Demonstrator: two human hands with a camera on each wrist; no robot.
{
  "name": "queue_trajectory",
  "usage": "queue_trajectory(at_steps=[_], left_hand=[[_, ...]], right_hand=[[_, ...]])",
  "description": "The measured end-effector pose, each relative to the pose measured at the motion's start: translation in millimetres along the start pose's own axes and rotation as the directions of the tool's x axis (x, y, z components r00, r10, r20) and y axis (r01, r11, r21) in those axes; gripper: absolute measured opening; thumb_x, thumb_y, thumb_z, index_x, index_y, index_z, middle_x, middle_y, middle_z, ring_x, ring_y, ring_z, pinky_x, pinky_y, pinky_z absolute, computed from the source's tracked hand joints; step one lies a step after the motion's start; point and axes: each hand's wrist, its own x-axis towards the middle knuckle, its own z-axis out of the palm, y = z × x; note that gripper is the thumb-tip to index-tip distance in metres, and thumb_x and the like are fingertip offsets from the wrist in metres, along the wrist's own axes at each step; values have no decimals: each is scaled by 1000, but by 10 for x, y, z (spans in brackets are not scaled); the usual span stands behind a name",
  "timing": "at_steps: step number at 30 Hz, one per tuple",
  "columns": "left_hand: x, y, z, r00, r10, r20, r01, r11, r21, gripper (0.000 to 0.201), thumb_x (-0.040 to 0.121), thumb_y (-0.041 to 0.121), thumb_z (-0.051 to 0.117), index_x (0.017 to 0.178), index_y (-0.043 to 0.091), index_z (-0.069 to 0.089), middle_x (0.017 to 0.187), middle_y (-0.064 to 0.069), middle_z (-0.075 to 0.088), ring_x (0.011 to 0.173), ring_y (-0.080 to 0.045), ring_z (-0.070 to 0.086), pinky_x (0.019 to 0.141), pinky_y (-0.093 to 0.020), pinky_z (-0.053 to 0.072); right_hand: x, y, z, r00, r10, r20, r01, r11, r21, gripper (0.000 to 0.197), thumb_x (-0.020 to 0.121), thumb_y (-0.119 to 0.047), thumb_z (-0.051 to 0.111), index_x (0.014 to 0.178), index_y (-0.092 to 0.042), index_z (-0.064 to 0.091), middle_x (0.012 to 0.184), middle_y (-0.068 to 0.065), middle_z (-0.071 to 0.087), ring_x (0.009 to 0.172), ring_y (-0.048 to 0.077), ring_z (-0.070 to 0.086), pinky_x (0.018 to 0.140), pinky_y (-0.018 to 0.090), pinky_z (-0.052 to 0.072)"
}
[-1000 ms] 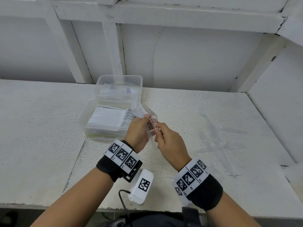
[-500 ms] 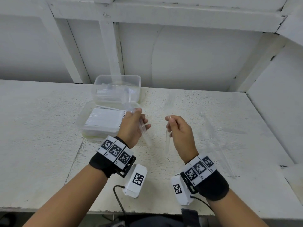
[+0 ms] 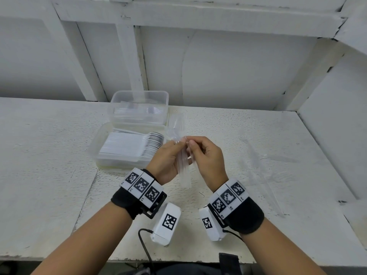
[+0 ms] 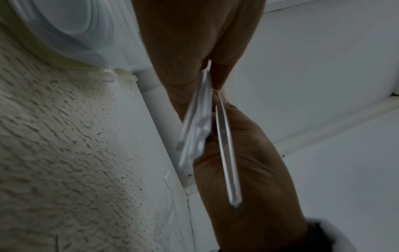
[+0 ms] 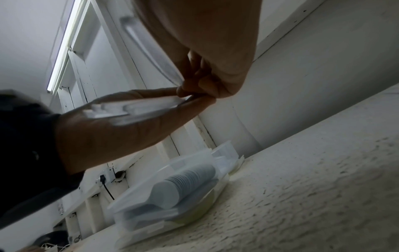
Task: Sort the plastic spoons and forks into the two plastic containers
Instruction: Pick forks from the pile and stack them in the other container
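Observation:
My left hand (image 3: 178, 143) pinches a small bundle of clear plastic forks (image 3: 181, 165), heads up; the bundle (image 4: 194, 129) shows blurred in the left wrist view. My right hand (image 3: 191, 144) pinches one clear utensil (image 4: 226, 153) right beside that bundle, fingertips of both hands almost touching. In the right wrist view the single utensil (image 5: 151, 49) runs up and left from my right fingers, with the bundle (image 5: 134, 109) below it. The near container (image 3: 95, 147) holds a row of white spoons (image 3: 135, 147). The far container (image 3: 139, 96) holds clear cutlery.
Several loose clear utensils (image 3: 256, 161) lie on the rough white table (image 3: 49, 165) to the right of my hands. A white wall with beams stands behind and at the right. The containers (image 5: 172, 187) sit stacked front to back, left of my hands.
A second ago the hands were together at the forks; half a second ago they had parted, each with clear cutlery. Now they have come back together in front of the containers.

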Motion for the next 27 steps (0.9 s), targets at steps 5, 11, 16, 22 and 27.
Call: queue_trajectory(at_steps=[5, 11, 16, 22, 27], left_hand=[[-13, 13, -2, 998, -48, 49, 46, 998, 40, 30, 100, 18, 33, 98, 4, 59, 84, -6, 70, 79, -13, 68, 68, -25, 56], [2, 45, -50, 990, -122, 67, 111, 983, 143, 24, 99, 17, 37, 108, 4, 55, 94, -9, 69, 74, -19, 70, 66, -28, 58], [8, 70, -66, 986, -155, 61, 134, 955, 263, 12, 97, 15, 41, 97, 8, 50, 74, -6, 67, 52, -14, 60, 49, -23, 51], [-4, 89, -40, 933, -319, 165, 250, 907, 339, 10, 95, 16, 42, 100, 8, 47, 73, -8, 67, 52, -16, 62, 49, -26, 53], [1, 164, -117, 900, -404, 165, 294, 840, 455, 10, 95, 16, 44, 98, 8, 47, 68, -6, 66, 53, -16, 63, 53, -27, 54]], right_hand=[[39, 30, 0, 999, -34, -24, 30, 989, -144, 18, 92, -10, 57, 104, -15, 69, 91, -8, 54, 81, -1, 54, 76, 6, 43], [163, -12, -116, 998, -41, 51, 54, 950, -309, 12, 90, -14, 59, 96, -12, 69, 91, -6, 43, 78, -5, 47, 70, 2, 38], [419, -138, -220, 996, 88, 32, -84, 989, -124, 18, 95, -32, 48, 111, -27, 43, 93, -8, 49, 75, 4, 48, 70, 25, 41], [620, -244, -219, 936, 35, 349, 58, 966, -254, 9, 89, -33, 61, 95, -26, 60, 75, -20, 56, 59, -12, 51, 60, 11, 35], [699, -204, -217, 954, 44, 298, 52, 951, -306, 18, 86, -29, 66, 73, -23, 56, 59, -12, 50, 45, -3, 44, 54, 19, 35]])
